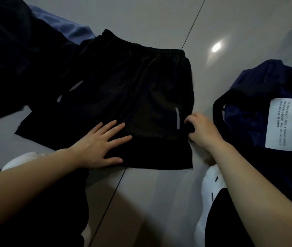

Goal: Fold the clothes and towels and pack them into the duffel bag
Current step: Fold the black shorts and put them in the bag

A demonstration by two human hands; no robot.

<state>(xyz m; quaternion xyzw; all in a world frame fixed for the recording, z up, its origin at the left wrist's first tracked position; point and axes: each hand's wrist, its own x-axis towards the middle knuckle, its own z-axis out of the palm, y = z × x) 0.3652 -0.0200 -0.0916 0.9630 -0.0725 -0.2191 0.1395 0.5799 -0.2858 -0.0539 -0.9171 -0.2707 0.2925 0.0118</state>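
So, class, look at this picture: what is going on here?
A person is folding black shorts spread on a tiled floor. The left hand presses flat on the lower part of the shorts, while the right hand pinches their right edge near the hem. A navy duffel bag with a white label lies to the right.

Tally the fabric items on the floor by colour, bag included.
Black: 2, the shorts and a dark garment at upper left.
Blue: 1, a blue cloth.
Navy: 1, the duffel bag.
Total: 4.
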